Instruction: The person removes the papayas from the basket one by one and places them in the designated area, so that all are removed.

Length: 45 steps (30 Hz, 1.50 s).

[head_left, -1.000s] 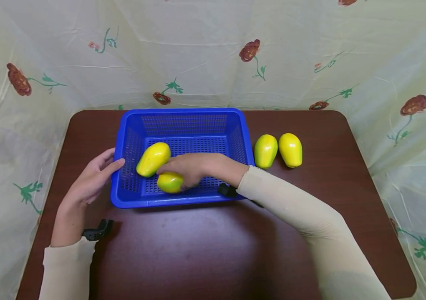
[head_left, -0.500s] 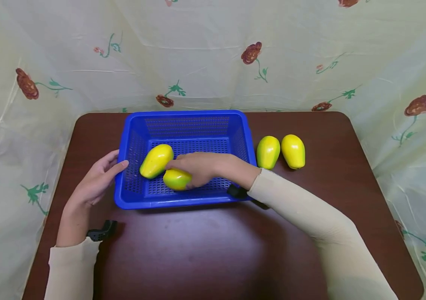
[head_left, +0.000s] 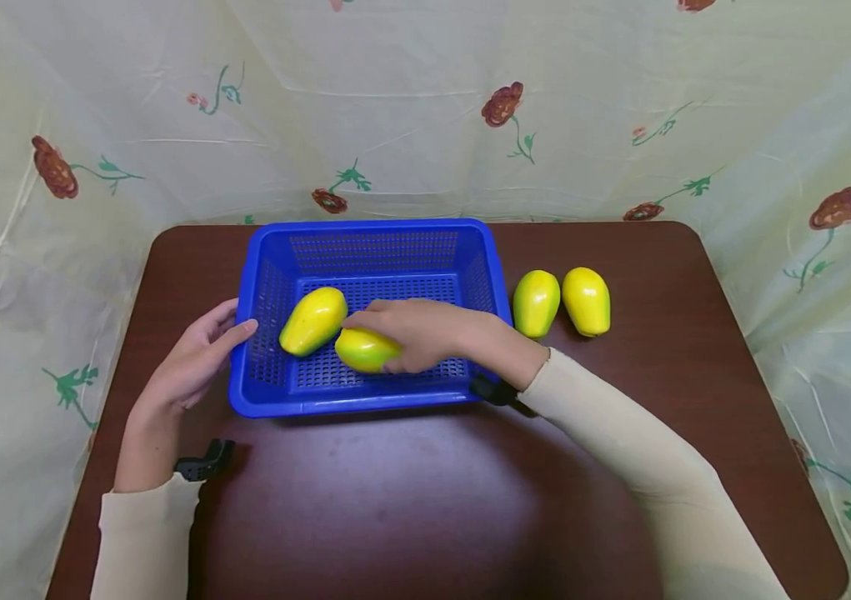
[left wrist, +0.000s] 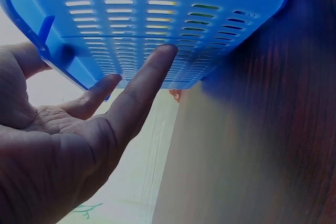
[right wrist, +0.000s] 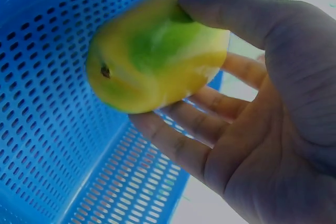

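Note:
A blue plastic basket [head_left: 297, 408] with slotted walls stands on the table. My left hand [head_left: 188, 358] holds its left side, thumb over the rim; the left wrist view shows this hand's fingers [left wrist: 147, 87] along the outside of the wall. Inside the basket my right hand [head_left: 425, 333] grips a yellow-green mango [head_left: 363, 350], and the right wrist view shows the thumb on one side of the mango [right wrist: 152, 56] and the fingers on the other. Another mango [head_left: 312, 321] lies in the basket just left of the held one.
Two more mangoes, one greener [head_left: 536, 304] and one yellower [head_left: 586, 302], lie side by side on the brown table [head_left: 395, 500], right of the basket. A flowered curtain [head_left: 425, 108] hangs behind the table and along both sides.
My right hand has shifted rightward and slightly back with the mango in its grip, widening the gap to the other mango. My left hand keeps its place on the basket.

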{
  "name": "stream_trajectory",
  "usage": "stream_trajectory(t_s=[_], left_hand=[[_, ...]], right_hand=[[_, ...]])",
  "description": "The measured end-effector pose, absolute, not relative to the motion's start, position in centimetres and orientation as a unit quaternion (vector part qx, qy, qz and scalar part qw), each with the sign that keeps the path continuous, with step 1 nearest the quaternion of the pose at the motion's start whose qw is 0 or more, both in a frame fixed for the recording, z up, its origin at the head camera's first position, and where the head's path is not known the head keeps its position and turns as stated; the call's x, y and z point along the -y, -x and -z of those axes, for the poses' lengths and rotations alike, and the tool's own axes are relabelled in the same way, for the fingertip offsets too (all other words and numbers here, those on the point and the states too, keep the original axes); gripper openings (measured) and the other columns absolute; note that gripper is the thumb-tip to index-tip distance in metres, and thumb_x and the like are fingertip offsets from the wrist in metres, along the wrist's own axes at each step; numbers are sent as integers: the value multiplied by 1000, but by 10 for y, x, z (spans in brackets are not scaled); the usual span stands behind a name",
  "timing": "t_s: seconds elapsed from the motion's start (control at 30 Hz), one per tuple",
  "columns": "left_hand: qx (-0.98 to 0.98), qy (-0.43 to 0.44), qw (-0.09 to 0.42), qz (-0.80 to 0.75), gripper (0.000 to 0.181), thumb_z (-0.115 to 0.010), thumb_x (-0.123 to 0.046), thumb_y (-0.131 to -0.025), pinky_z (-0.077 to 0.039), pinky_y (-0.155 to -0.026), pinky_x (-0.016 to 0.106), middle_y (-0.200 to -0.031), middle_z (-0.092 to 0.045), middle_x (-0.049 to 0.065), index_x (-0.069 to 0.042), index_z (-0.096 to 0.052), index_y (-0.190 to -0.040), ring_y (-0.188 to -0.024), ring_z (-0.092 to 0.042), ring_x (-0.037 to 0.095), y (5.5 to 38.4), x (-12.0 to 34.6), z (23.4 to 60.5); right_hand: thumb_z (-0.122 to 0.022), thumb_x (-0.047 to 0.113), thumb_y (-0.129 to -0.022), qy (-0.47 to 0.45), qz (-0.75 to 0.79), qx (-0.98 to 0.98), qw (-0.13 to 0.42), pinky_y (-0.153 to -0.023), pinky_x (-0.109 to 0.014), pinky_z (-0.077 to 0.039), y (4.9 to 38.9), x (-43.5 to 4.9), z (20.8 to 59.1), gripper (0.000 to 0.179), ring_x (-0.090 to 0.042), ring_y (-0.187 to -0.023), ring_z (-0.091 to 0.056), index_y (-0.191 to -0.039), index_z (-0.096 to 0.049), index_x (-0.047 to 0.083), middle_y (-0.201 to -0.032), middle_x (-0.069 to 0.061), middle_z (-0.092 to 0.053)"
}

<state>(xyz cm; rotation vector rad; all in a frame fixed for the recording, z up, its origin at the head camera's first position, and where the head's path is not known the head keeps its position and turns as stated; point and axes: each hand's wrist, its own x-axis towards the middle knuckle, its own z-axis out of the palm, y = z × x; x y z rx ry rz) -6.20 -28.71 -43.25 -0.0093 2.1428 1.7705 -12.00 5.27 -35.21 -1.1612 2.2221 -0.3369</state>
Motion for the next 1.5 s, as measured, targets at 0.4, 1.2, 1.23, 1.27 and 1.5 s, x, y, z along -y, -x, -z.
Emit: stream_trajectory(t_s=[0.4, 1.2, 1.23, 1.27, 1.5], left_hand=[[-763, 11, 180, -621, 66, -55, -31, -111, -63, -86, 21, -138, -57, -6, -6, -27, -166, -109, -73, 1, 62, 288, 432], [-761, 5, 183, -623, 66, -54, -30, -111, -63, -86, 20, -137, -57, -8, -4, -26, -166, -109, -73, 1, 60, 287, 432], [-761, 5, 183, -623, 66, -54, -30, -111, -63, -86, 21, -137, -58, -8, -4, -26, -166, -109, -73, 1, 60, 287, 432], [-761, 5, 182, -622, 66, -54, -30, -111, -63, -86, 21, -137, -58, -8, -4, -26, -166, -108, -73, 1, 60, 287, 432], [-757, 4, 181, -628, 66, -54, -29, -111, -63, -85, 22, -135, -59, -9, -3, -27, -165, -108, -74, 2, 62, 286, 432]], right_hand=[[-73, 23, -99, 440, 177, -839, 269, -107, -40, -54, 114, -69, 351, 72, -20, -120, -61, -163, -40, 23, -154, -5, -53], [-74, 30, -100, 402, 302, -847, 172, -122, -42, -46, 99, -111, 361, 73, -19, -145, -51, -163, -40, 19, -159, 0, -52], [-74, 30, -100, 401, 308, -846, 168, -121, -42, -47, 98, -113, 361, 73, -19, -145, -51, -163, -40, 19, -160, 0, -52], [-74, 30, -100, 400, 312, -846, 164, -121, -42, -47, 98, -114, 361, 73, -19, -145, -51, -163, -40, 19, -160, 0, -52], [-76, 29, -99, 389, 324, -851, 142, -118, -42, -49, 96, -125, 362, 74, -18, -142, -52, -163, -41, 21, -158, 1, -53]])
